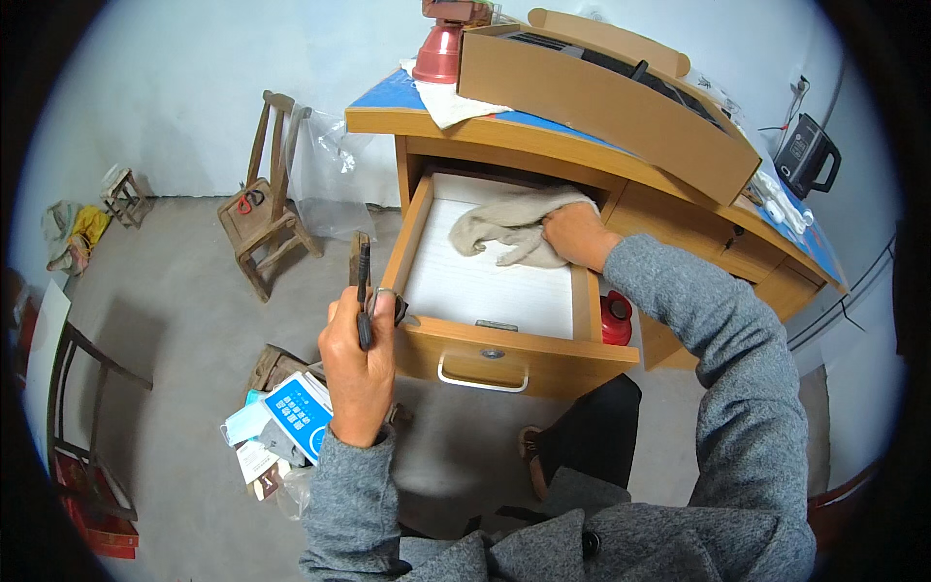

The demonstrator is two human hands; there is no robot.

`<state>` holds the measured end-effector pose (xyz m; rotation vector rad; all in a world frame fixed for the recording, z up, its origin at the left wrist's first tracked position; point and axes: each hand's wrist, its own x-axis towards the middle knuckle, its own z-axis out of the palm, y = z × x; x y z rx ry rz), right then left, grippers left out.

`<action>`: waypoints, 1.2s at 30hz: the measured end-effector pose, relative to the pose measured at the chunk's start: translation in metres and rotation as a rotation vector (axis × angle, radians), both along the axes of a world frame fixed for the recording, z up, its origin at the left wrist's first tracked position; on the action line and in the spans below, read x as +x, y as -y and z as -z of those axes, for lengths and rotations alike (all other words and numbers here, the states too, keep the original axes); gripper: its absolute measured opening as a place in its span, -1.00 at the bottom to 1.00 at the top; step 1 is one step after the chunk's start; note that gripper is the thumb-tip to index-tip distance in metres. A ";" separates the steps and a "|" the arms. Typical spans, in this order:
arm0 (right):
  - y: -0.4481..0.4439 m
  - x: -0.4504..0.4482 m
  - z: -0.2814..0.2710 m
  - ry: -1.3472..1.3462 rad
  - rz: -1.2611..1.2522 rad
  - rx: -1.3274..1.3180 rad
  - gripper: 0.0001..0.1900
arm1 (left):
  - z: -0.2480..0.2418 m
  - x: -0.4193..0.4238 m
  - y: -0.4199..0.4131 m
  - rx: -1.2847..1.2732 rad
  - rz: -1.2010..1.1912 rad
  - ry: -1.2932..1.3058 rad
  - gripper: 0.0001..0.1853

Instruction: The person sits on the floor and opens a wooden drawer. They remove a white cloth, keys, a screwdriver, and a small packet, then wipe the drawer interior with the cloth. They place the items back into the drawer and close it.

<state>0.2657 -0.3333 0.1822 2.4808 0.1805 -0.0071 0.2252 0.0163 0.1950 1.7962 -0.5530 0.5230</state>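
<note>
Under my right hand [578,231] a crumpled beige cloth [494,225] is bunched, and my fingers grip it at the right side of the open drawer [451,291]. The drawer's white bottom shows around the cloth, with a small metal piece [497,325] behind the front panel. My left hand [356,364] is raised by the drawer's front left corner. It is closed around a slim black object [364,295]; a dark rounded part shows beyond the thumb. What kind of object it is I cannot tell.
On the desk [378,120] stand a cardboard box [582,109] and a red cup-shaped object [439,54]. A wooden chair [254,218] holds red and black scissors [249,201]. Papers and a blue booklet [294,407] lie low at left. A red container [616,320] is beside the drawer.
</note>
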 end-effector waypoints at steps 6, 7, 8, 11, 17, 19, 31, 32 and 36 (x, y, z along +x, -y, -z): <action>-0.007 -0.003 0.000 -0.030 0.108 0.076 -0.75 | 0.000 0.002 -0.003 0.000 0.015 -0.001 -0.77; -0.001 -0.001 0.006 0.009 0.001 0.146 -0.73 | 0.000 0.002 -0.002 -0.002 0.014 0.008 -0.77; 0.004 0.002 0.011 0.047 -0.106 0.215 -0.70 | 0.000 0.001 0.000 -0.004 0.014 0.017 -0.78; 0.017 0.023 0.016 0.071 -0.258 0.137 -0.72 | 0.003 0.001 0.004 -0.020 0.023 0.005 -0.80; -0.002 -0.007 -0.006 -0.134 0.227 0.047 -0.64 | 0.002 0.002 -0.002 0.035 0.003 0.041 -0.71; -0.006 -0.017 -0.008 -0.065 0.213 0.126 -0.59 | 0.003 0.003 -0.004 0.034 0.000 0.042 -0.70; -0.001 -0.016 -0.003 0.003 0.109 0.215 -0.54 | 0.005 0.004 -0.004 0.020 0.007 0.066 -0.68; 0.006 -0.017 0.002 0.069 -0.003 0.246 -0.54 | 0.005 0.004 -0.003 0.013 0.008 0.076 -0.69; 0.004 -0.011 -0.007 -0.020 0.086 0.192 -0.56 | 0.001 0.002 -0.004 0.012 0.042 0.030 -0.78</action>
